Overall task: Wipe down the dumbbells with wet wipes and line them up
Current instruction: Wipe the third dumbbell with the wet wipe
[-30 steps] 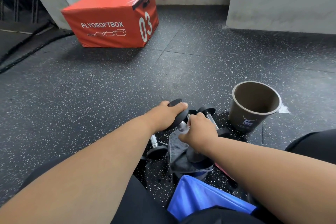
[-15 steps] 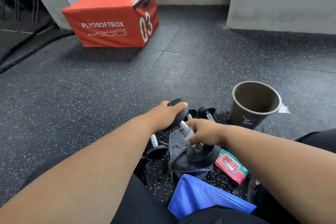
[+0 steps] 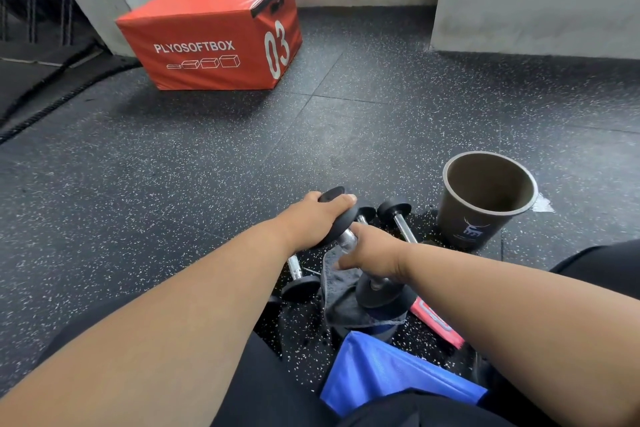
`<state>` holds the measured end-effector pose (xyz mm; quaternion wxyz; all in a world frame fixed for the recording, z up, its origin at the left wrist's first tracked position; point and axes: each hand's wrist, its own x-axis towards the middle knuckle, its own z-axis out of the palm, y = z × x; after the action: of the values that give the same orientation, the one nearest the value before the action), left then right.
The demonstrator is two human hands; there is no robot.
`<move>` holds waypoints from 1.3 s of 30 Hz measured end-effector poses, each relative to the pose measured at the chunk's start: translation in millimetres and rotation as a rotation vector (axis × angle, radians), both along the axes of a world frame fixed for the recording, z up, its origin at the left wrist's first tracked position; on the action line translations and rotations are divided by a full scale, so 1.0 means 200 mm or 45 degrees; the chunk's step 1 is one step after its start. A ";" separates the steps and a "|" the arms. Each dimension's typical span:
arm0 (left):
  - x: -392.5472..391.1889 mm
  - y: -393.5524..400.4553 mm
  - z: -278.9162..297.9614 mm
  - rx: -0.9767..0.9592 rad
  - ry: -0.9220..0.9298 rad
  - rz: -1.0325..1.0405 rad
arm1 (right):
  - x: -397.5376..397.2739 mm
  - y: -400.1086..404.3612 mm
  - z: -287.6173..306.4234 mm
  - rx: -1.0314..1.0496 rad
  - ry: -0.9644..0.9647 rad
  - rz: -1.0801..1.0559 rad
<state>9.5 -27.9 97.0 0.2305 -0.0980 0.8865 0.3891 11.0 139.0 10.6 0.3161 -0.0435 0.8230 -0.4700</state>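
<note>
Above the speckled floor (image 3: 173, 218), the left hand (image 3: 311, 218) grips the dumbbell's (image 3: 346, 236) upper head while the right hand (image 3: 374, 250) wraps its handle.

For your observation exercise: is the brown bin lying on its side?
No, the brown bin stands upright on the floor, its open mouth facing up.

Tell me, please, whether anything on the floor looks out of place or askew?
The spare dumbbells lie at differing angles, not lined up. A grey cloth sits crumpled under the held dumbbell, and the red wipes pack lies askew, half hidden by the right forearm.
</note>
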 end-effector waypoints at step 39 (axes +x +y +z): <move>0.00 0.01 0.01 -0.029 0.003 -0.012 | -0.13 0.27 0.07 0.436 0.080 0.605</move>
<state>8.6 -26.0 99.0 0.2302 -0.0960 0.8917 0.3778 -14.0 193.2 23.9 0.3945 -0.1956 0.8664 -0.2356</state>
